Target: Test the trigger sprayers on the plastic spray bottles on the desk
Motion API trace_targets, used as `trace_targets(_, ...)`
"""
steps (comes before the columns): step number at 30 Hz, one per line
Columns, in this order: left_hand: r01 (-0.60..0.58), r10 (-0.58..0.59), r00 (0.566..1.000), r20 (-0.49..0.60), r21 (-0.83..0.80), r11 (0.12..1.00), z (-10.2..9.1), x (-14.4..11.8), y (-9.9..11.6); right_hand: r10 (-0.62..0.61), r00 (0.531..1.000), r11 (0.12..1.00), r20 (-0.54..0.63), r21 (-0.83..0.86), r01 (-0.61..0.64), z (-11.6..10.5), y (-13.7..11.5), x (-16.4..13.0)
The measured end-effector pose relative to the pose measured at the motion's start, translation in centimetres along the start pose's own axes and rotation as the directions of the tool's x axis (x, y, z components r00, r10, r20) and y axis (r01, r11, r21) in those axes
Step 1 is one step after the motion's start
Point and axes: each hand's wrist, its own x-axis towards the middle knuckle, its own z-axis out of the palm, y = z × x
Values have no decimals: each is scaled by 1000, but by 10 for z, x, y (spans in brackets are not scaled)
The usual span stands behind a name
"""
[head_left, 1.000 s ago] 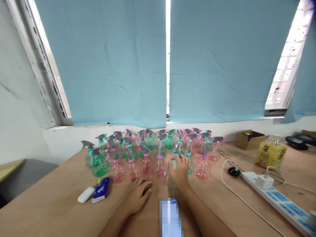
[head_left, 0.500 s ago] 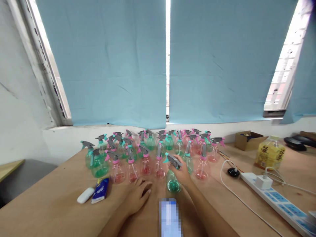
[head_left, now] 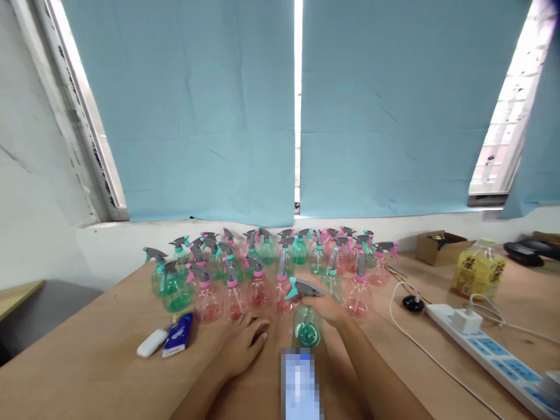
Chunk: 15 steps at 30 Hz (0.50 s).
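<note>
Gripping a round translucent green spray bottle (head_left: 307, 326), right hand (head_left: 329, 308).

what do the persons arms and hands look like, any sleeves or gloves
Both forearms are bare as far as the picture shows, with no sleeves in view. The left hand and right hand wear no gloves. No watch, ring or band can be made out on either. No cables or markings show on them.

Both forearms bare, apparently sleeveless; left hand (head_left: 245, 344), right hand (head_left: 326, 306).
</note>
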Motion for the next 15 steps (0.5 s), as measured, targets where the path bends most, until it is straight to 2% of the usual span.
trace_targets(7,-8,9,1000,-28,7,1000,1,-1,0,22,1000,994,7,102,-23,5,13,12)
trace_targets(11,-17,18,1000,-21,13,1000,1,0,-1,-11,999,997,-37,76,14,7,9,10)
trace_targets(15,-13,13,1000,-12,4,1000,1,0,0,-7,1000,1000,-13,21,7,9,6,8)
